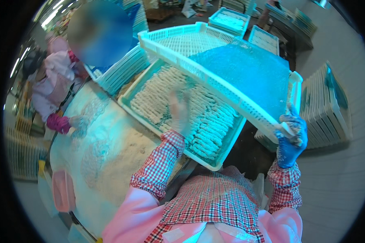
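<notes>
My right hand, in a blue glove dusted with crumbs, is closed round the near corner of a white perforated tray. That tray is held up at a slant, and a translucent blue sheet covers much of its inside. Below it stands a shallow pale tray with tight rows of crumb-coated strips. Over these strips is my left hand, smeared by motion. Its fingers cannot be made out, nor whether it touches the strips. The raised tray hides the far right part of the lower one.
On the left, a worktop carries loose crumbs. Across it, a person in pink works with their hands low over the surface. A pink tub sits at its near left edge. Stacked trays stand at far left and right.
</notes>
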`<state>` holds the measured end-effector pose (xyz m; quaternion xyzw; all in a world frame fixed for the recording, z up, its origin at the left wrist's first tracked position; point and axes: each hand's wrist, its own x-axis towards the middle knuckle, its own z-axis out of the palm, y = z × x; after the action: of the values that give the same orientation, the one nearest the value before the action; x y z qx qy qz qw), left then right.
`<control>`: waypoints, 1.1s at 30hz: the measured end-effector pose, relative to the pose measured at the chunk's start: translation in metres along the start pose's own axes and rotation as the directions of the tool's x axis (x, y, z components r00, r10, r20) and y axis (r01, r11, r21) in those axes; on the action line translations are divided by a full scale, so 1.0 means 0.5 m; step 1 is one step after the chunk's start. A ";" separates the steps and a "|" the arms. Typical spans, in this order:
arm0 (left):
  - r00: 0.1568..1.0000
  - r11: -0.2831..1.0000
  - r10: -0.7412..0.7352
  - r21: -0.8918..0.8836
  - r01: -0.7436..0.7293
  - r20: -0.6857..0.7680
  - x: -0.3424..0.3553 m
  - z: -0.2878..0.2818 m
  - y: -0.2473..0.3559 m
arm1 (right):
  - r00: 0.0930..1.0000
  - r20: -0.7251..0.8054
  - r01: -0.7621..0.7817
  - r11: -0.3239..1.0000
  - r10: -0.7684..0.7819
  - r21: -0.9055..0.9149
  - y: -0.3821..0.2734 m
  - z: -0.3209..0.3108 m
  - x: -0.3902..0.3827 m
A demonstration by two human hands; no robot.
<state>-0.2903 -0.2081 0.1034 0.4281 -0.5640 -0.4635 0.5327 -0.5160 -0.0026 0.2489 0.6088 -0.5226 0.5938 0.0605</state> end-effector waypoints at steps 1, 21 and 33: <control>0.969 0.938 0.203 0.255 -0.235 0.143 0.002 0.039 -0.054 | 1.000 -0.012 0.027 0.999 -0.027 -0.043 -0.008 -0.019 0.007; 0.560 0.477 0.170 0.430 -0.767 0.811 -0.038 0.335 -0.171 | 0.981 -0.193 -0.077 0.898 -0.009 -0.433 -0.036 -0.247 -0.056; 0.977 0.824 -0.070 -0.564 -0.058 -0.203 0.037 -0.014 0.088 | 0.596 0.281 -0.712 0.334 0.752 0.618 -0.052 -0.030 -0.152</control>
<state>-0.2842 -0.2177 0.1504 0.2997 -0.3386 -0.5628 0.6919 -0.4885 0.0624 0.2079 0.2683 -0.4821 0.7182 -0.4239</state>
